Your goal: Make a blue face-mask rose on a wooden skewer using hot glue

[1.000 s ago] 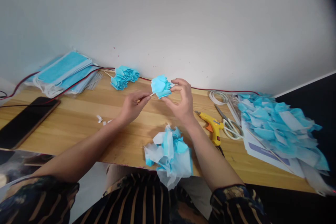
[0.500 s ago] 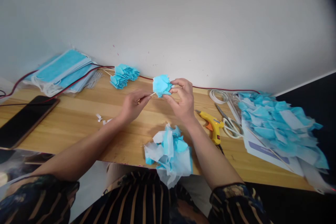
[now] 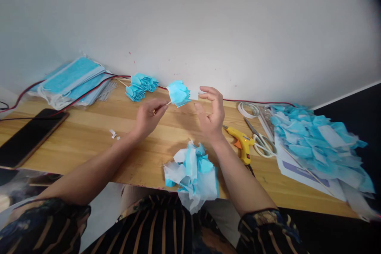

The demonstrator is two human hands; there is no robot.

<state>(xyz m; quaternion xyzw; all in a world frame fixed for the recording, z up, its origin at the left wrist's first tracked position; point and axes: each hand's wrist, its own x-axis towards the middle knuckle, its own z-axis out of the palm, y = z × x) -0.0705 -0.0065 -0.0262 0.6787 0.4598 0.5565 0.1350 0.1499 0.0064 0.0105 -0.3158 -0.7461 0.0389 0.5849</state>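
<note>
A light blue handmade flower (image 3: 178, 93) on a thin wooden stick is held up over the middle of the table. Its stick is pinched between the thumb and fingers of my left hand (image 3: 151, 117), just below the bloom. To the right of the bloom, my right hand (image 3: 210, 113) is apart from it, fingers curved and spread with nothing in them. Closer to me, a pile of blue and white fabric scraps (image 3: 193, 170) lies at the table's front edge and hangs partly over it.
Finished blue flowers (image 3: 141, 86) lie at the back, beside stacked face masks (image 3: 73, 81). A phone (image 3: 31, 137) is at the left. On the right are a yellow glue gun (image 3: 242, 141), scissors (image 3: 262, 141), a white tape roll (image 3: 248, 109) and heaped blue cut pieces (image 3: 315, 139).
My right hand has let go of the flower's petals and moved slightly right. The flower has shifted a little left and turned in my left hand.
</note>
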